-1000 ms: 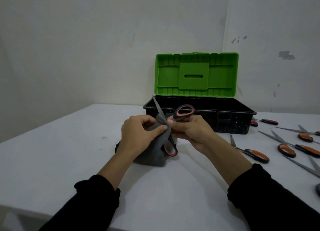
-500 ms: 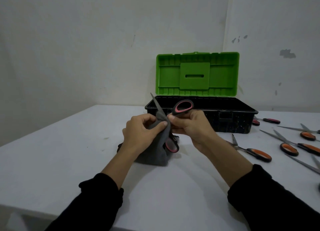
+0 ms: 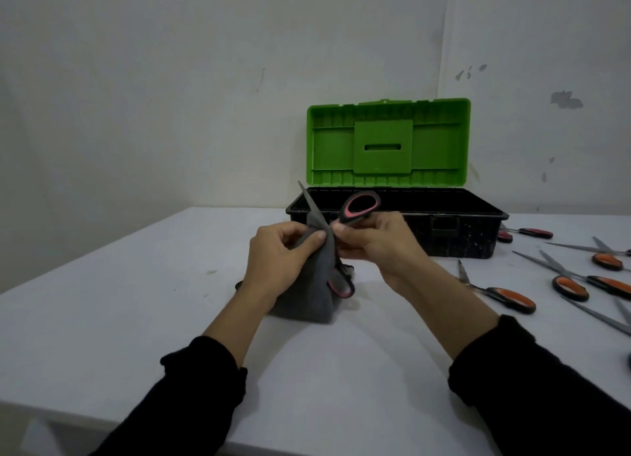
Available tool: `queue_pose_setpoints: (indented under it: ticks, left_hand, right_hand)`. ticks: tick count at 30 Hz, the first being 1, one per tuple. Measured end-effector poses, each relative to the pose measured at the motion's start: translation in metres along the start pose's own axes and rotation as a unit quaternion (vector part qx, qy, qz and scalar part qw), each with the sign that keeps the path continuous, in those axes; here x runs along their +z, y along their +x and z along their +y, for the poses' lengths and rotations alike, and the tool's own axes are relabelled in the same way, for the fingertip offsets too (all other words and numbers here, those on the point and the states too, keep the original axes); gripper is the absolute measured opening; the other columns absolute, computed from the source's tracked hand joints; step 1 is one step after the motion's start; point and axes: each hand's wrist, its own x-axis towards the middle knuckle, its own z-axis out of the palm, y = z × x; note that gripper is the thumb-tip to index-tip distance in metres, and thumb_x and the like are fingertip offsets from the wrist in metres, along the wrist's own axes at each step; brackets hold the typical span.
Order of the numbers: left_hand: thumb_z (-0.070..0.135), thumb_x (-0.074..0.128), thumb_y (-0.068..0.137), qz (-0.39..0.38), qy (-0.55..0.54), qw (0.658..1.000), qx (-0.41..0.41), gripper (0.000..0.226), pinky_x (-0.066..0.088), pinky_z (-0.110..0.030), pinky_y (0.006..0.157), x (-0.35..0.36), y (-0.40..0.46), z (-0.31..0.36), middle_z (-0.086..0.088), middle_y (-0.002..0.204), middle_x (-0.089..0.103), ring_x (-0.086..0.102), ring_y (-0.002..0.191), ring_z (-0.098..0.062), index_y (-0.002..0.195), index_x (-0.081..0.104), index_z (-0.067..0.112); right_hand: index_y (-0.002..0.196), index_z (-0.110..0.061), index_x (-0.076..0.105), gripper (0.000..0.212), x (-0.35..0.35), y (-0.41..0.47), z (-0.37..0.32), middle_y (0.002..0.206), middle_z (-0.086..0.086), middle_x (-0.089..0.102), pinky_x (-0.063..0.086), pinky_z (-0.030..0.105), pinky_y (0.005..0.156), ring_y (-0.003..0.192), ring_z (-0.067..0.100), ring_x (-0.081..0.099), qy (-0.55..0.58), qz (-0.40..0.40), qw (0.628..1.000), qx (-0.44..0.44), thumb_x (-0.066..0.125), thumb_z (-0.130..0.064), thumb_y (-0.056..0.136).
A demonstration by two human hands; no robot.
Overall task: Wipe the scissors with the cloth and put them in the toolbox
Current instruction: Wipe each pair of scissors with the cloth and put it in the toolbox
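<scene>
Black scissors with pink-lined handles (image 3: 360, 208) are held open above the table. My right hand (image 3: 379, 247) grips them near the upper handle loop. My left hand (image 3: 280, 254) pinches a grey cloth (image 3: 316, 285) around one blade, whose tip sticks up past the cloth. The lower handle loop hangs beside the cloth's lower part, which rests on the table. Behind my hands stands the toolbox (image 3: 461, 230), black with its green lid raised.
Several scissors with orange handles (image 3: 512, 297) lie spread on the white table (image 3: 119, 302) to the right. Two red-handled scissors (image 3: 532, 233) lie beside the toolbox's right end. Walls stand close behind the table.
Both hands have lifted the scissors and cloth a little higher. The blade tip now reaches up to the toolbox rim.
</scene>
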Motion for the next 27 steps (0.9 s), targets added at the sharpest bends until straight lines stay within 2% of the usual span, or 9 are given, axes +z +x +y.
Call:
queue_pose_setpoints:
  ticks: [3,5,10,12,15,19,21,23,27]
  left_hand:
    - [0.037,0.074,0.075,-0.006,0.020,1.000,0.005,0.008,0.051,-0.032,0.076,0.000,0.003,-0.005,0.011,0.078,0.071,0.064,0.079,-0.009,0.078,0.072,0.030]
    - [0.039,0.073,0.073,-0.013,0.029,0.999,0.013,0.010,0.052,-0.037,0.080,-0.003,0.003,-0.007,0.011,0.079,0.072,0.065,0.081,-0.010,0.079,0.072,0.031]
    - [0.017,0.073,0.077,-0.033,0.036,0.999,0.015,0.012,0.051,-0.026,0.076,-0.016,0.005,-0.014,0.003,0.084,0.072,0.063,0.075,-0.001,0.089,0.072,0.017]
    - [0.011,0.071,0.078,-0.024,0.038,0.999,0.002,0.013,0.051,-0.023,0.074,-0.020,0.005,-0.019,0.001,0.084,0.071,0.062,0.074,0.000,0.091,0.071,0.014]
    - [0.009,0.065,0.084,0.026,-0.067,0.995,-0.070,0.011,0.053,-0.032,0.080,-0.020,0.009,-0.018,-0.005,0.084,0.071,0.067,0.083,-0.019,0.095,0.065,0.012]
    - [0.011,0.057,0.090,0.065,-0.187,0.975,-0.103,0.016,0.051,-0.015,0.066,-0.020,0.010,-0.008,0.001,0.084,0.070,0.065,0.077,-0.007,0.106,0.056,0.011]
    - [0.011,0.055,0.091,0.043,-0.193,0.977,-0.080,0.016,0.052,-0.016,0.070,-0.021,0.006,-0.004,0.000,0.086,0.071,0.066,0.081,-0.009,0.107,0.055,0.011]
    - [0.010,0.055,0.091,0.002,-0.174,0.984,-0.048,0.013,0.052,-0.026,0.079,-0.020,0.002,-0.001,-0.005,0.088,0.072,0.067,0.087,-0.016,0.104,0.055,0.010]
    - [0.005,0.059,0.085,-0.086,-0.116,0.989,0.026,0.008,0.054,-0.035,0.081,-0.019,-0.002,0.002,-0.014,0.089,0.072,0.068,0.087,-0.024,0.092,0.056,0.005]
  right_hand:
    - [0.073,-0.003,0.065,0.012,-0.001,-0.001,-0.001,0.058,0.002,0.066,0.054,0.018,0.053,0.053,0.009,0.064,0.047,0.012,0.999,0.010,0.063,0.001,0.084]
    - [0.070,-0.004,0.064,0.015,-0.004,-0.002,-0.003,0.052,-0.001,0.064,0.052,0.016,0.051,0.049,0.006,0.062,0.055,0.010,0.998,0.020,0.063,0.000,0.084]
    - [0.076,-0.002,0.065,0.009,-0.019,0.002,-0.014,0.065,0.007,0.063,0.055,0.017,0.055,0.054,0.011,0.060,0.051,0.053,0.997,-0.001,0.064,-0.004,0.084]
    - [0.083,-0.001,0.067,0.006,-0.028,0.005,-0.019,0.074,0.009,0.067,0.056,0.018,0.059,0.061,0.013,0.065,0.008,0.064,0.998,-0.024,0.065,-0.007,0.084]
    - [0.091,-0.001,0.067,0.013,-0.034,0.008,-0.020,0.082,0.013,0.070,0.056,0.025,0.063,0.069,0.020,0.067,-0.094,0.058,0.993,-0.034,0.063,-0.012,0.088]
    - [0.087,-0.006,0.067,0.014,-0.035,0.002,-0.020,0.076,0.014,0.068,0.057,0.027,0.059,0.066,0.019,0.066,-0.269,-0.005,0.963,-0.033,0.059,-0.017,0.091]
    - [0.081,-0.009,0.066,0.015,-0.032,-0.001,-0.018,0.070,0.011,0.067,0.056,0.026,0.058,0.064,0.018,0.065,-0.351,-0.028,0.935,-0.051,0.059,-0.018,0.091]
    - [0.078,-0.013,0.067,0.016,-0.027,0.001,-0.017,0.069,0.008,0.068,0.056,0.028,0.063,0.064,0.017,0.066,-0.406,-0.039,0.910,-0.076,0.060,-0.020,0.091]
    - [0.073,-0.015,0.067,0.018,-0.023,0.011,-0.022,0.070,0.008,0.070,0.051,0.017,0.060,0.058,0.009,0.066,-0.401,-0.075,0.910,-0.080,0.063,-0.021,0.089]
